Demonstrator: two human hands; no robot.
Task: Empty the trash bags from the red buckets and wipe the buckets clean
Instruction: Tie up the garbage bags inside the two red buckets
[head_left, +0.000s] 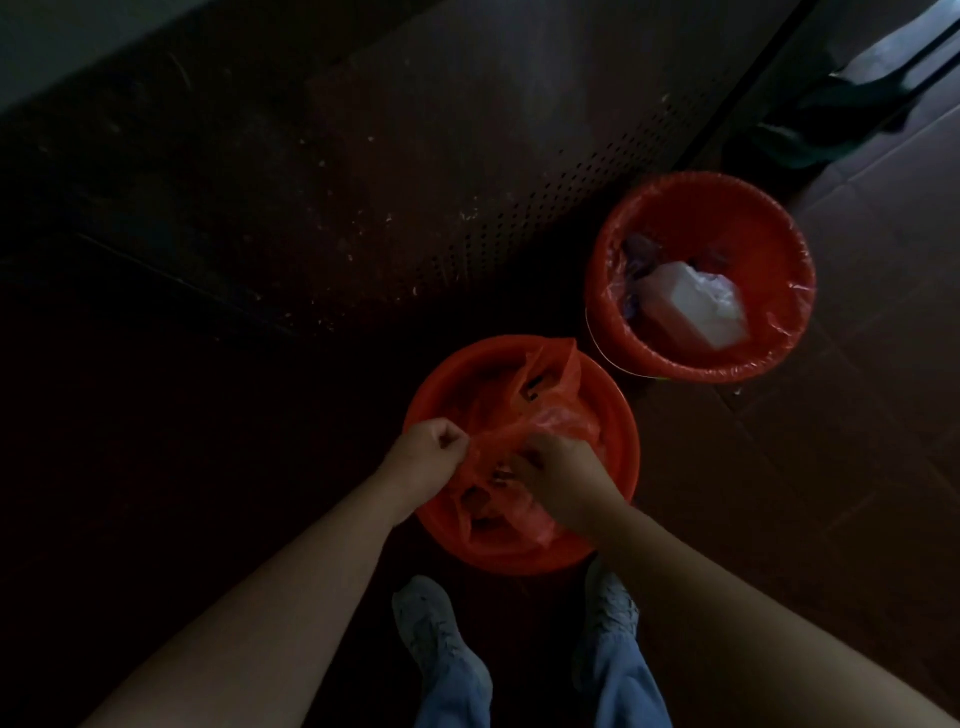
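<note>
Two red buckets stand on a dark floor. The near bucket (621, 441) is just in front of my feet and holds a red trash bag (540, 410), its top gathered and one loose handle sticking up toward the far rim. My left hand (428, 457) pinches the bag's gathered plastic at the left. My right hand (558, 475) grips the same bunch from the right, fingers curled into it. The far bucket (779, 358) stands to the right, lined with a clear bag and holding white trash (696, 304).
A dark perforated panel (519, 208) and a wall run behind the buckets. A dark green cloth or mop head (841, 119) lies at the upper right on brown tiles. My two grey shoes (431, 629) stand just below the near bucket.
</note>
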